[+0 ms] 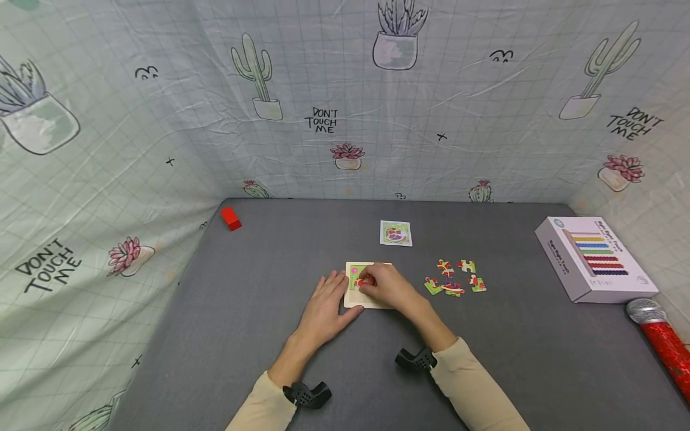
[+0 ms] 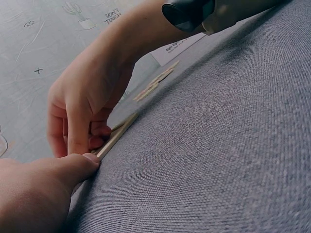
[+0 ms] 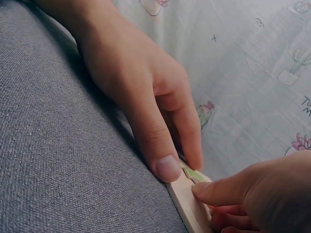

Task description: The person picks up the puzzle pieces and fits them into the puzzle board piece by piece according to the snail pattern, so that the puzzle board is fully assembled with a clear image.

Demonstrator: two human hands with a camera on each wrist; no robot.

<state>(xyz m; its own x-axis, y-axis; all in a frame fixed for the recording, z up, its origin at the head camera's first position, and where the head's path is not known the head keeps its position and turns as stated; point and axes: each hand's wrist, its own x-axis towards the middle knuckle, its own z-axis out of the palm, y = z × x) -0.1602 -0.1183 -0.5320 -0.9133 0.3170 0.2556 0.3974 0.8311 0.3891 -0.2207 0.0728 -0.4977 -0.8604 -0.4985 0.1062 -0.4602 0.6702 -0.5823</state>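
A wooden puzzle board (image 1: pixel 354 300) lies flat on the grey table, with a green patch of picture at its far left. My left hand (image 1: pixel 322 308) rests along the board's left side, fingers extended, its thumb (image 3: pixel 167 167) against the near edge. Over the board, my right hand (image 1: pixel 389 285) pinches a small jigsaw piece (image 1: pixel 364 281) with red on it, close to the board's surface. The right fingers hide much of that piece and part of the board. Several loose jigsaw pieces (image 1: pixel 453 290), red, white and green, lie to the right of the right hand.
Beyond the board lies a square picture card (image 1: pixel 396 233). A red block (image 1: pixel 231 219) sits at the table's far left corner. On the right stand a white box (image 1: pixel 595 257) and, nearer, a red microphone (image 1: pixel 665 347). A printed curtain (image 1: pixel 302 155) borders the table.
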